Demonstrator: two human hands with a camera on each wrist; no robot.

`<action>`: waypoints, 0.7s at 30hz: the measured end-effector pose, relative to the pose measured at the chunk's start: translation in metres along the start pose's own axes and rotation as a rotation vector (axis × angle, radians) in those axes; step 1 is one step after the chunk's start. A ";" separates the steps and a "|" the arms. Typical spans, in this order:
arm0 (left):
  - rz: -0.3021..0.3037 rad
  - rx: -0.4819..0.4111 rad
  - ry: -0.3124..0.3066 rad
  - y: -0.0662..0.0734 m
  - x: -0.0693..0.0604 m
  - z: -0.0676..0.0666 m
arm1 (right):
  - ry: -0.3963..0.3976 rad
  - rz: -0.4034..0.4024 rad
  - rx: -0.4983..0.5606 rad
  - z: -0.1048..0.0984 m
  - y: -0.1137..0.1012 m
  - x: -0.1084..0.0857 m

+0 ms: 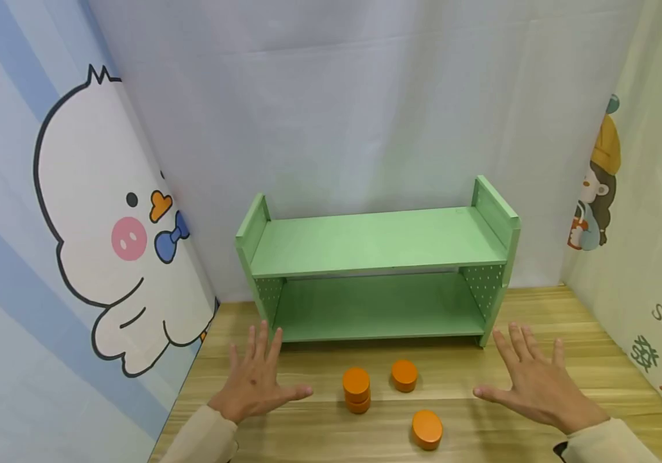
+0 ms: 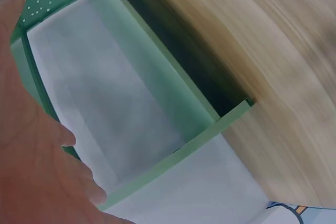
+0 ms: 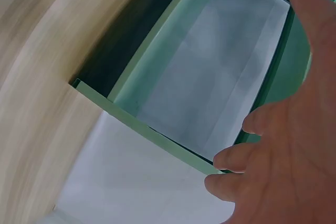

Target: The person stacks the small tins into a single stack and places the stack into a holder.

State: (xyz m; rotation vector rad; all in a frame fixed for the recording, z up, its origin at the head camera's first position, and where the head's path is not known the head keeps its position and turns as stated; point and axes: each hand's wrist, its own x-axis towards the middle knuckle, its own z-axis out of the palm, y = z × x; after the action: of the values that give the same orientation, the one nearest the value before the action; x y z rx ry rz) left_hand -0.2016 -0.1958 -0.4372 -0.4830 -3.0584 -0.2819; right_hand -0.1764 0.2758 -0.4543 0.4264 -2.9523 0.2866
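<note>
The person's left hand [image 1: 254, 384] is held, back of the hand up, near the left front corner of a pale green two-tier rectangular shelf [image 1: 383, 241], fingers and thumb spread. The right hand [image 1: 539, 386] is near the right front corner, spread likewise. Between the hands, on a wood-grain tabletop [image 1: 308, 437], sit squat round orange cylinders: a stack of two [image 1: 357, 386] nearest the left hand, a single cylinder [image 1: 404, 376] close in front of the shelf, and another cylinder [image 1: 427, 429] nearer the person. Behind the shelf hangs a plain whitish cloth [image 1: 337, 116]
</note>
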 end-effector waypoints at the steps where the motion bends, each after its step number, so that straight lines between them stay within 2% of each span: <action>1: -0.003 -0.003 0.000 0.000 0.000 0.002 | 0.000 -0.001 0.000 0.001 0.000 0.000; 21: -0.038 -0.102 -0.031 0.004 0.004 0.022 | 0.002 -0.011 0.073 0.020 0.000 -0.003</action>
State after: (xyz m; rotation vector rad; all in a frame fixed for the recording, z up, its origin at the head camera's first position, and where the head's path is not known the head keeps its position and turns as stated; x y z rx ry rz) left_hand -0.2041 -0.1873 -0.4580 -0.4374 -3.0982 -0.4369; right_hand -0.1757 0.2725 -0.4740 0.4504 -2.9435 0.3943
